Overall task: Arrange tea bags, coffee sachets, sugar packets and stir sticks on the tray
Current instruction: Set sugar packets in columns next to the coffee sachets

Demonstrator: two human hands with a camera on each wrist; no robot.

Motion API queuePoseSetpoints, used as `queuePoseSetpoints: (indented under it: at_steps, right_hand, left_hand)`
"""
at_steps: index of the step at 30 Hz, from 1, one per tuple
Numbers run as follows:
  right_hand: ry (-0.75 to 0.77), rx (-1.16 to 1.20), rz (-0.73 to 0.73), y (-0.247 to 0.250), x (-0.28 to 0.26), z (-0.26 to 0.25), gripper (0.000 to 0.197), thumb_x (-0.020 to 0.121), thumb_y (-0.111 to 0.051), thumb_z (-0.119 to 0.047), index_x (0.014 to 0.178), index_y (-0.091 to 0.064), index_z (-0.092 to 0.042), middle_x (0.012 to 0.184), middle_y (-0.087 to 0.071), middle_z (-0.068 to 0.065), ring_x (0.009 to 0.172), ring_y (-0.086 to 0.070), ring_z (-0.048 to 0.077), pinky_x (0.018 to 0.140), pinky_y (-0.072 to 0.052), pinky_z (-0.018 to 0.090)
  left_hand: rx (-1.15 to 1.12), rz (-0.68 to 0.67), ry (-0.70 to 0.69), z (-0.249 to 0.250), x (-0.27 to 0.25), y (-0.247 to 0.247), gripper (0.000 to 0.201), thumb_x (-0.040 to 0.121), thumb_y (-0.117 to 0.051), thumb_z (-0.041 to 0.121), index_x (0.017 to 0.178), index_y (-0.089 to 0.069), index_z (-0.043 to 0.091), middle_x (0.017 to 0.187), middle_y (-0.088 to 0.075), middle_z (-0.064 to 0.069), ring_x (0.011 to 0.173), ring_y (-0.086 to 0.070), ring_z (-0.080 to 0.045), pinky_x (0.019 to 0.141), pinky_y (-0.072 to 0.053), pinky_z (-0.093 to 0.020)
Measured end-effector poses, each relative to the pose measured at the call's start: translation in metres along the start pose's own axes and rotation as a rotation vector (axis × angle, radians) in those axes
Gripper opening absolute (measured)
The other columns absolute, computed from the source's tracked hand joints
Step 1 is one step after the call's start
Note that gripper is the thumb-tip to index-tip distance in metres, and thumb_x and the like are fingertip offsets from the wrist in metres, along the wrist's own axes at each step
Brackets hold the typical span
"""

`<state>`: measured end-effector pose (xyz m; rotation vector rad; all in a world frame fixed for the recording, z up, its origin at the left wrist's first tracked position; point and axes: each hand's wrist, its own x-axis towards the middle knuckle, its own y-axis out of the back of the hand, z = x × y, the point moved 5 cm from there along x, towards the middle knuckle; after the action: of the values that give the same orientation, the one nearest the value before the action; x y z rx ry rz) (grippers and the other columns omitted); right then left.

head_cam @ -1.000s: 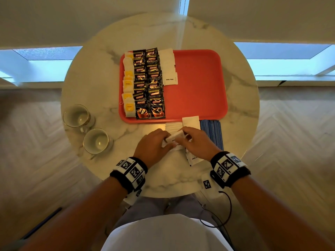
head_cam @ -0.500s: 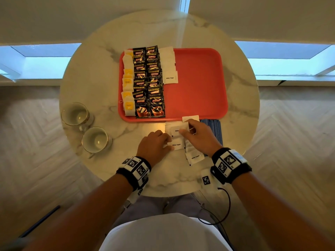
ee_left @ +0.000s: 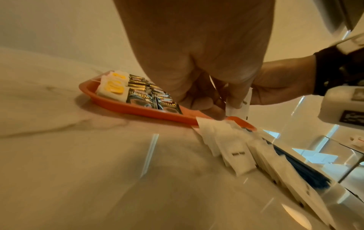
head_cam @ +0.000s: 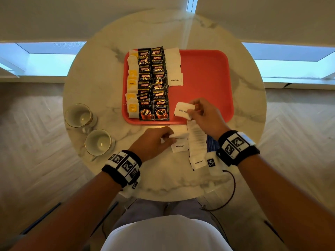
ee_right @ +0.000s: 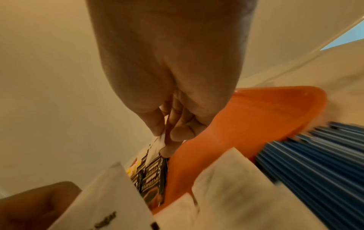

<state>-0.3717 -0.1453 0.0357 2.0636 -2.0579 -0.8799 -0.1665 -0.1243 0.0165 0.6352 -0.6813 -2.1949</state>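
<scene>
The small white paper packet (head_cam: 183,110) that the right hand (head_cam: 204,113) is pinching is showing "White Sugar" in black print. The same words are showing on the white packet (head_cam: 179,146) lying just beside the left hand (head_cam: 154,142), on the nearest packet of the white row (head_cam: 199,162) below the right wrist, and on the white packet (head_cam: 175,80) beyond the right hand. The black foil coffee sachets (head_cam: 153,84) left of the right hand are reading "KOPIKO SUPREMO".
</scene>
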Motion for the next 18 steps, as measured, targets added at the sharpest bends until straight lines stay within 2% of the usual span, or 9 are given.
queuePoseSetpoints:
  at_steps: [2, 4, 6, 9, 11, 13, 18]
  right_hand:
    - [0.015, -0.020, 0.025, 0.006, 0.023, -0.005, 0.019, 0.095, -0.065, -0.017, 0.114, -0.062, -0.020, 0.096, -0.064, -0.007, 0.093, -0.067, 0.012, 0.077, -0.057, 0.025]
    - [0.025, -0.057, 0.050, 0.010, 0.048, -0.007, 0.019, 0.093, -0.066, -0.016, 0.112, -0.064, -0.018, 0.091, -0.059, -0.006, 0.092, -0.063, 0.013, 0.078, -0.055, 0.027]
    - [0.036, -0.115, 0.067, 0.014, 0.073, -0.008, 0.020, 0.091, -0.068, -0.017, 0.111, -0.065, -0.016, 0.090, -0.058, -0.005, 0.087, -0.060, 0.013, 0.076, -0.051, 0.024]
    - [0.055, -0.201, 0.063, 0.013, 0.107, -0.007, 0.022, 0.090, -0.069, -0.018, 0.111, -0.065, -0.013, 0.092, -0.060, 0.002, 0.082, -0.055, 0.012, 0.068, -0.043, 0.016]
    - [0.055, -0.242, 0.044, 0.009, 0.127, -0.006, 0.022, 0.090, -0.071, -0.018, 0.110, -0.065, -0.012, 0.090, -0.060, 0.001, 0.081, -0.054, 0.012, 0.063, -0.039, 0.012]
    - [0.048, -0.257, 0.029, 0.006, 0.144, -0.003, 0.022, 0.089, -0.072, -0.019, 0.108, -0.065, -0.015, 0.088, -0.060, 0.000, 0.079, -0.054, 0.011, 0.063, -0.040, 0.012]
    - [0.023, -0.235, 0.019, -0.003, 0.167, 0.004, 0.022, 0.085, -0.076, -0.019, 0.105, -0.066, -0.016, 0.085, -0.061, -0.003, 0.070, -0.052, 0.004, 0.066, -0.043, 0.015]
  left_hand:
    - [-0.024, 0.040, 0.005, 0.001, 0.010, 0.014, 0.019, 0.095, -0.064, 0.030, 0.108, -0.062, 0.017, 0.085, -0.059, 0.015, 0.077, -0.054, 0.012, 0.061, -0.039, -0.008]
    - [-0.047, 0.086, 0.028, -0.002, 0.022, 0.027, 0.022, 0.094, -0.065, 0.027, 0.113, -0.059, 0.018, 0.089, -0.065, 0.008, 0.077, -0.058, 0.008, 0.064, -0.046, -0.010]
    - [-0.069, 0.132, 0.078, -0.007, 0.034, 0.040, 0.026, 0.095, -0.064, 0.027, 0.119, -0.056, 0.019, 0.096, -0.069, 0.005, 0.077, -0.061, 0.002, 0.065, -0.049, -0.009]
    - [-0.092, 0.178, 0.112, -0.011, 0.053, 0.054, 0.028, 0.098, -0.060, 0.023, 0.124, -0.055, 0.016, 0.095, -0.063, 0.009, 0.073, -0.057, 0.008, 0.062, -0.044, -0.002]
    - [-0.080, 0.197, 0.101, -0.014, 0.067, 0.062, 0.027, 0.099, -0.059, 0.021, 0.124, -0.054, 0.015, 0.096, -0.063, 0.009, 0.070, -0.056, 0.009, 0.060, -0.044, -0.004]
    - [-0.076, 0.199, 0.079, -0.018, 0.079, 0.066, 0.027, 0.099, -0.057, 0.021, 0.126, -0.053, 0.015, 0.100, -0.065, 0.007, 0.071, -0.059, 0.006, 0.058, -0.047, -0.008]
    - [-0.063, 0.167, 0.078, -0.028, 0.105, 0.071, 0.029, 0.100, -0.056, 0.020, 0.128, -0.052, 0.015, 0.100, -0.067, 0.002, 0.072, -0.059, 0.002, 0.060, -0.046, -0.006]
